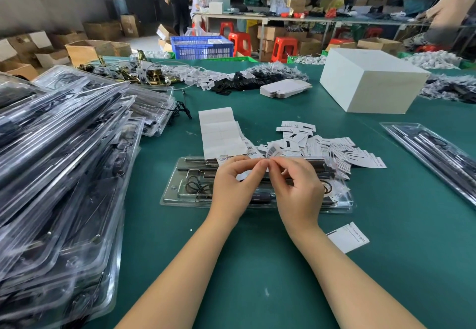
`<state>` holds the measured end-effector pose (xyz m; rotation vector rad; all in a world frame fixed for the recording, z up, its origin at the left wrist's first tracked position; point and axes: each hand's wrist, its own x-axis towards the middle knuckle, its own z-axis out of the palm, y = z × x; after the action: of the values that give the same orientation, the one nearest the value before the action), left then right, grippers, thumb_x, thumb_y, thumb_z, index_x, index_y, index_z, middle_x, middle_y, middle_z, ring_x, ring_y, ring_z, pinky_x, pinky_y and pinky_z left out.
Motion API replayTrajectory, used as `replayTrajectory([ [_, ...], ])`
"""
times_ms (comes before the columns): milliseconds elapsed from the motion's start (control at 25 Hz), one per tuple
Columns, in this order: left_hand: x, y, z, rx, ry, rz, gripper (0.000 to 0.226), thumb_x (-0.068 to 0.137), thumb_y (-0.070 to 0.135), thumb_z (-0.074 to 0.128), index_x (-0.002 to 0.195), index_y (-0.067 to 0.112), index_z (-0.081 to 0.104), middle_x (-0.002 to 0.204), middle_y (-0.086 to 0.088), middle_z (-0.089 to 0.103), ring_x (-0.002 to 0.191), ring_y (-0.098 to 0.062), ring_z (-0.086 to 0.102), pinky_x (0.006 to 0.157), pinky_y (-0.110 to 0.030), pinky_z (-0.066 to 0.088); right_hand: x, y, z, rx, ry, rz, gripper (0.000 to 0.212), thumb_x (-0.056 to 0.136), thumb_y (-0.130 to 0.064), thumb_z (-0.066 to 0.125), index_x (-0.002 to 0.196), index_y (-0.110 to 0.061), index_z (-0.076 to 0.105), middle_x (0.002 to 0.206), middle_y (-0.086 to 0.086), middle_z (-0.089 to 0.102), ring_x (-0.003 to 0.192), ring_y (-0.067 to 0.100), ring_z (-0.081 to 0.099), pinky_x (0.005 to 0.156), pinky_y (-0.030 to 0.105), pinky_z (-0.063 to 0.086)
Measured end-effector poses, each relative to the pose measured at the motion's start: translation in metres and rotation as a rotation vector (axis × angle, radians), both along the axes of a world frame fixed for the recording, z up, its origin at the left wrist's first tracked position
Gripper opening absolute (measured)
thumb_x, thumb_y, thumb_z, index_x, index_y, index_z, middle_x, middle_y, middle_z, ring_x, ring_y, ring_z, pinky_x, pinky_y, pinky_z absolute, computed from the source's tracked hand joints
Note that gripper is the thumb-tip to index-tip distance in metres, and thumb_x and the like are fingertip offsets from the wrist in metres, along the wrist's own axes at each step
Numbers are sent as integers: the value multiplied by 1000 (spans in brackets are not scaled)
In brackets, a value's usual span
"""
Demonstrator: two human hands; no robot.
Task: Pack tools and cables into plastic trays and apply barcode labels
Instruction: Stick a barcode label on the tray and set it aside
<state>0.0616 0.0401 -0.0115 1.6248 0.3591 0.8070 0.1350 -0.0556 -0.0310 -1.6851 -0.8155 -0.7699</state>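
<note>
Pinching a barcode label (271,152) between both hands, I hold my left hand (233,184) and right hand (296,187) fingertip to fingertip. They hover over the packed plastic tray (175,187) at the green bench (257,264) centre. Finished trays (59,174) pile at nine o'clock.

Two bare forearms, sleeveless, short-nailed fingers (260,165)

Both bare forearms reaching forward, left hand (233,187) and right hand (296,187) fingertips meeting, each grip pinched
</note>
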Motion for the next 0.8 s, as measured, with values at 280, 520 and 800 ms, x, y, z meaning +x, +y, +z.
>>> replayTrajectory([
  [280, -1, 9, -4, -119, -11, -2, 7, 79, 30, 76, 82, 35, 77, 95, 15, 70, 94, 1, 62, 82, -22, 48, 0, 3, -1, -73, -64, 14, 26, 86, -31, 63, 99, -13, 76, 82, 2, 65, 63, 11, 53, 54, 32, 50],
  [520, -4, 38, 0, -185, -65, 236, 8, 83, 22, 73, 78, 28, 73, 87, 2, 74, 81, -11, 63, 76, -29, 51, -5, 6, -6, -466, -8, 276, 48, 79, -40, 71, 123, -20, 66, 99, -3, 66, 88, 15, 60, 76, 31, 52],
  [800, -19, 68, 0, -156, -21, 398, 10, 91, 26, 62, 82, 30, 66, 73, 15, 67, 65, 3, 56, 60, -13, 44, 5, 2, -5, -813, 107, 434, 30, 83, -36, 74, 112, -29, 73, 118, -11, 68, 115, 10, 55, 99, 28, 42],
])
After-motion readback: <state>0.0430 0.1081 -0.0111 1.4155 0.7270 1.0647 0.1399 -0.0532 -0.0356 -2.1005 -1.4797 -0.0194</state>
